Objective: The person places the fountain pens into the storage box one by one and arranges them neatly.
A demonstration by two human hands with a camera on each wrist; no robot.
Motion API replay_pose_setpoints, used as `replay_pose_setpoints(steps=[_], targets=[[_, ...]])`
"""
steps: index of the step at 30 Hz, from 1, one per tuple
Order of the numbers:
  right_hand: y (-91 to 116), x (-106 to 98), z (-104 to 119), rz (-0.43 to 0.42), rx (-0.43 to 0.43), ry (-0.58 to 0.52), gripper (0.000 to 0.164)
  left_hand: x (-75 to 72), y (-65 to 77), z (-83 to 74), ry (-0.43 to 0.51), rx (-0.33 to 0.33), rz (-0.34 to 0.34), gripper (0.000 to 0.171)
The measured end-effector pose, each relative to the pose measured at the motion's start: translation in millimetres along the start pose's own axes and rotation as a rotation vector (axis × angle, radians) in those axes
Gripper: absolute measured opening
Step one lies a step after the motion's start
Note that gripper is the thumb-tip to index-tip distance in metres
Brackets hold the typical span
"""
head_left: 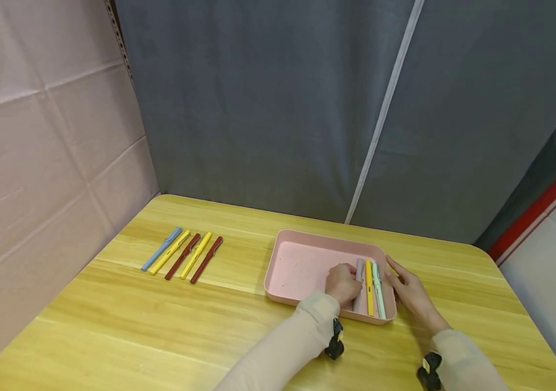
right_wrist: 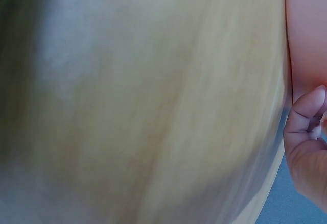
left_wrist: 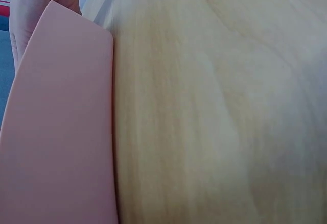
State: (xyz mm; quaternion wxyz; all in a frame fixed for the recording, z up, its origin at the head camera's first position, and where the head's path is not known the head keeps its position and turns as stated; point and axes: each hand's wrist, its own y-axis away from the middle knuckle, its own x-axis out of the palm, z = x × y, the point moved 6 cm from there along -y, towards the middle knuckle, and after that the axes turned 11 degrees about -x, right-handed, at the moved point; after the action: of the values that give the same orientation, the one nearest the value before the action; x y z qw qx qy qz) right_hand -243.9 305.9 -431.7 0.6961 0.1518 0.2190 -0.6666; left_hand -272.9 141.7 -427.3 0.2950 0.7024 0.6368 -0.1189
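Note:
My left hand point(head_left: 343, 283) is inside the pink tray point(head_left: 302, 260), its curled fingers pinching a lavender pen point(head_left: 358, 271) near the right end. Right of that pen lie a yellow pen point(head_left: 369, 288) and a mint-green pen point(head_left: 378, 290), roughly parallel to it. Against the tray's right wall rests my right hand point(head_left: 414, 296), its thumb and a stretched finger touching the rim near the back corner. The left wrist view has the left hand point(left_wrist: 43, 15) partly behind the tray wall point(left_wrist: 61, 122). At the right wrist view's edge, the right hand point(right_wrist: 306, 147) touches the tray's outside.
Several pens lie side by side on the left of the wooden table point(head_left: 111, 326): a blue pen point(head_left: 161, 248), two yellow ones and two dark red ones. A grey curtain point(head_left: 258, 108) hangs behind the table, and a pale cloth wall point(head_left: 43, 163) stands left.

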Motion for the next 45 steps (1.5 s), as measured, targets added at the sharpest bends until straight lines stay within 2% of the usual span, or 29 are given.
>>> replay_pose_setpoints(steps=[9, 21, 31, 45], targets=[[-0.2, -0.1, 0.5, -0.003, 0.002, 0.003, 0.056, 2.5, -2.9, -0.1, -0.033, -0.030, -0.006, 0.020], [0.2, 1.0, -1.9, 0.003, -0.005, 0.008, 0.056, 3.9, -2.6, -3.0, -0.129, -0.023, -0.012, 0.024], [-0.4, 0.4, -1.1, 0.002, 0.012, 0.010, 0.056, 4.8, -2.9, -4.4, -0.153, -0.006, -0.018, 0.024], [-0.2, -0.3, -1.2, -0.001, -0.005, 0.005, 0.056, 9.0, -3.2, -3.8, -0.131, -0.010, -0.014, 0.023]])
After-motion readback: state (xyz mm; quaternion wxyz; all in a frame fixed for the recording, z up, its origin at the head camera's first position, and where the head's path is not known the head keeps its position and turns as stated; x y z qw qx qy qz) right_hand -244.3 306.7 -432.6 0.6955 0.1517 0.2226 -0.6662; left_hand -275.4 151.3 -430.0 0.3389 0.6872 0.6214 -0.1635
